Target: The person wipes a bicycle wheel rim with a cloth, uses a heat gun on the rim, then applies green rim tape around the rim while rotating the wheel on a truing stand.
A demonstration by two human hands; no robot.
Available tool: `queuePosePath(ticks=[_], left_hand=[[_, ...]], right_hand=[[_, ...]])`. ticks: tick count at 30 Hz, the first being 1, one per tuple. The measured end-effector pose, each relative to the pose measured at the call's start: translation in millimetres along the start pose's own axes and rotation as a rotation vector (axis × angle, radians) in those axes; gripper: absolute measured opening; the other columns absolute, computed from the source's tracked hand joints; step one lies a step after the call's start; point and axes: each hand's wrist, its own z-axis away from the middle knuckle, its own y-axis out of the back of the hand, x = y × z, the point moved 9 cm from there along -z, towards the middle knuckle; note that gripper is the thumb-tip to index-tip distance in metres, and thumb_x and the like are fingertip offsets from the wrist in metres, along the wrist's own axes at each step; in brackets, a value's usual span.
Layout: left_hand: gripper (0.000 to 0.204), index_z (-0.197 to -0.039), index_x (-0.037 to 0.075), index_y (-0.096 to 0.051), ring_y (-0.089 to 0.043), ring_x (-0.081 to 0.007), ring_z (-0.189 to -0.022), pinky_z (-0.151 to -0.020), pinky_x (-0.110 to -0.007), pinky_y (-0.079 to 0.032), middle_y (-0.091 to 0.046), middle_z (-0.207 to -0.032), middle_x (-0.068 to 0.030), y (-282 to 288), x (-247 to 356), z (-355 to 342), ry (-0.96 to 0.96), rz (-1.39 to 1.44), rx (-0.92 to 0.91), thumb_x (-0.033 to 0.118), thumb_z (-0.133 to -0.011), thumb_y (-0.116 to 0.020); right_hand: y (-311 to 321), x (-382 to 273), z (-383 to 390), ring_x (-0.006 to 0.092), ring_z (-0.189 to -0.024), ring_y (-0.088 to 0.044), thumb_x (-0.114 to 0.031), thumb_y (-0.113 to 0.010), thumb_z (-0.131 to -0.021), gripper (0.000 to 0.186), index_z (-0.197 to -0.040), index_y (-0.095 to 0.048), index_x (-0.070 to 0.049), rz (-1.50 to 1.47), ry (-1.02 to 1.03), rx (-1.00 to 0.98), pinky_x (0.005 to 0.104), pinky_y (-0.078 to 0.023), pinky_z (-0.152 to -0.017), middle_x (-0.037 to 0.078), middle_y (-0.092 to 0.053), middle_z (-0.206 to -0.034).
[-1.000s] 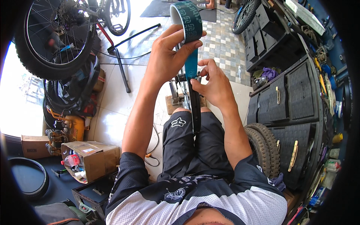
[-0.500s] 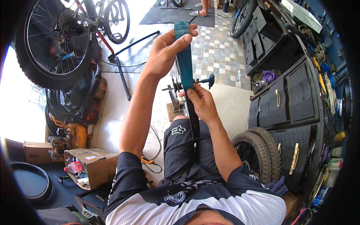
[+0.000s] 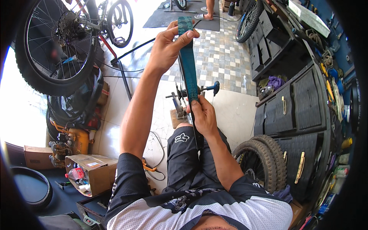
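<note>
Tape (image 3: pixel 188 63) pulled straight between two hands!
Out front went the left hand (image 3: pixel 168 46), arm reaching far, grip pinching the tape's upper end; nearer the lap, the right hand (image 3: pixel 204 118), elbow bent, thumbed the lower end against the black rim (image 3: pixel 198 141). Flat, teal and pale-patterned, that strip looked smooth!

From the person's head, the left of two side-by-side fisheye cameras looks steeply down and forward, upright, close above the shirt (image 3: pixel 199 199) and shorts (image 3: pixel 180 165), with the left hand (image 3: pixel 166 48) and right hand (image 3: pixel 203 115) farther out and the tiled floor (image 3: pixel 222 53) beyond.
</note>
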Motion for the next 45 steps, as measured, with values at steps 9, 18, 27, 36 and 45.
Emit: queuePosePath(ticks=[9, 18, 27, 36, 45], left_hand=[[0.032, -0.108, 0.015, -0.086, -0.064, -0.0224, -0.111, -0.095, -0.036, -0.052, -0.065, -0.128, -0.0082, 25.4, -23.3, 1.4, -0.051, -0.209, 0.182, 0.044, -0.098, -0.077], [0.026, -0.11, 0.025, -0.086, -0.051, -0.0333, -0.131, -0.11, -0.054, -0.042, -0.062, -0.142, -0.0111, 33.4, -49.1, -1.3, 0.017, -0.34, 0.186, 0.045, -0.095, -0.079], [0.027, -0.112, 0.028, -0.086, -0.045, -0.0372, -0.137, -0.112, -0.058, -0.04, -0.059, -0.147, -0.0147, 33.4, -63.1, -1.1, 0.043, -0.374, 0.176, 0.047, -0.094, -0.08], [0.026, -0.111, 0.029, -0.086, -0.037, -0.04, -0.142, -0.112, -0.061, -0.039, -0.054, -0.15, -0.0167, 33.9, -82.4, 1.8, 0.07, -0.397, 0.188, 0.045, -0.092, -0.082], [0.024, -0.11, 0.029, -0.086, -0.036, -0.0399, -0.143, -0.113, -0.061, -0.038, -0.051, -0.152, -0.0155, 29.9, -85.9, 2.5, 0.056, -0.497, 0.209, 0.043, -0.09, -0.084]], right_hand=[[-1.7, 0.8, 7.2, 0.007, -0.081, -0.057, -0.028, -0.053, -0.113, 0.034, -0.121, -0.068, 0.002, -0.002, -0.072, -0.028, 0.0249, -0.047, -0.077, 0.002, -0.066, -0.086], [3.1, -3.0, 8.7, 0.0107, -0.077, -0.07, -0.026, -0.059, -0.109, 0.031, -0.114, -0.068, 0.003, 0.05, -0.04, 0.017, 0.0295, -0.054, -0.067, 0.007, -0.073, -0.084], [2.3, -1.3, 10.1, 0.0076, -0.074, -0.06, -0.028, -0.056, -0.111, 0.032, -0.116, -0.069, 0.001, 0.05, -0.038, 0.021, 0.0259, -0.048, -0.067, 0.003, -0.069, -0.083], [2.5, -5.1, 9.9, 0.0069, -0.076, -0.056, -0.029, -0.055, -0.112, 0.033, -0.113, -0.069, 0.0, 0.087, -0.025, 0.011, 0.0247, -0.046, -0.069, 0.0, -0.066, -0.082], [4.2, -1.1, 10.8, 0.0061, -0.074, -0.055, -0.032, -0.055, -0.112, 0.035, -0.111, -0.07, 0.0, 0.111, -0.02, 0.025, 0.0249, -0.045, -0.067, 0.0, -0.066, -0.082]])
